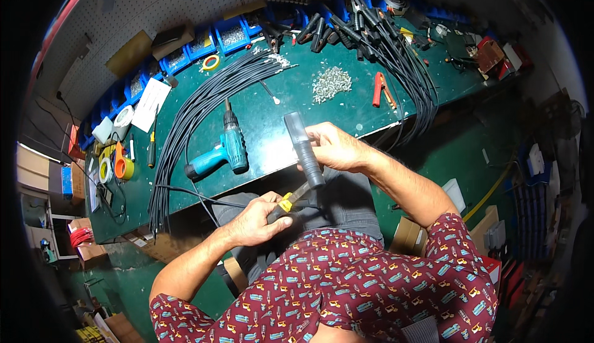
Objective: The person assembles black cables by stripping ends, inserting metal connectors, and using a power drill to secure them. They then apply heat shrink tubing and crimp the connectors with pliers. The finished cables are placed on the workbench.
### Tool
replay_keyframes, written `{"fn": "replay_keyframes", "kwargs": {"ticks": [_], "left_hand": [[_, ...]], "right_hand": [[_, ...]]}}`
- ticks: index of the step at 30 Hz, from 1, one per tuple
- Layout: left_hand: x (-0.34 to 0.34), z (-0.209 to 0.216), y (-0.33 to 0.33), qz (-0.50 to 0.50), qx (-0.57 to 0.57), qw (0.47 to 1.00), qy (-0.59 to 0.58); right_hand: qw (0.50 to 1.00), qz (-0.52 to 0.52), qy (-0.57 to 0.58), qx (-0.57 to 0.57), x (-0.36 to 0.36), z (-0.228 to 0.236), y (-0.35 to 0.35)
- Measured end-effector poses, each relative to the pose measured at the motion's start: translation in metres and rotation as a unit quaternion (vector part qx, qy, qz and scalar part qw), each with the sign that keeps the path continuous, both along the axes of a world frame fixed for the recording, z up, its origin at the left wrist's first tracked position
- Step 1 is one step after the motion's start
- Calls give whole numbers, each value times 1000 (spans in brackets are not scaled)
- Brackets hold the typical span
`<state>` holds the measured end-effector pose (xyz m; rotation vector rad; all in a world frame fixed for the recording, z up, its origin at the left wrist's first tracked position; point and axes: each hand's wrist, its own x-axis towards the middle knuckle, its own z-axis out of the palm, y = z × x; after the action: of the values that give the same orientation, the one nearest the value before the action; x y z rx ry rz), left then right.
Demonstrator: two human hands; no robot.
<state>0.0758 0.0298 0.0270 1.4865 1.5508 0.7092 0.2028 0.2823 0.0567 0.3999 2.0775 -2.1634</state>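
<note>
My right hand is closed around a black plastic handle, wide at its far end and ribbed toward the near end. My left hand grips a yellow-and-black tool, whose flat metal part reaches the handle's near end. Whether it is a knife is hard to tell. Both hands are above my lap, in front of the bench edge. A black cable runs from the bench to my left hand; its course behind the fingers is hidden.
On the green bench lie a teal cordless drill, a bundle of black cables, a heap of small metal parts and red-handled pliers. Blue bins line the back. More cables with black clamps lie behind, right.
</note>
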Motion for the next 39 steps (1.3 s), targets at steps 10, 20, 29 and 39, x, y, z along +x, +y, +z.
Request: {"fn": "replay_keyframes", "kwargs": {"ticks": [10,20,29,39], "left_hand": [[-9,-7,1,-24,-48,988,-148],[-6,-8,-4,-25,-23,993,-111],[-3,-14,-3,-21,16,996,-87],[5,0,-3,68,-6,990,123]], "right_hand": [[969,0,69,-236,0,-11,5],[978,-16,61,-201,3,-7,5],[978,-6,57,-199,3,-4,-4],[992,-89,91,24,-1,-10,-10]]}}
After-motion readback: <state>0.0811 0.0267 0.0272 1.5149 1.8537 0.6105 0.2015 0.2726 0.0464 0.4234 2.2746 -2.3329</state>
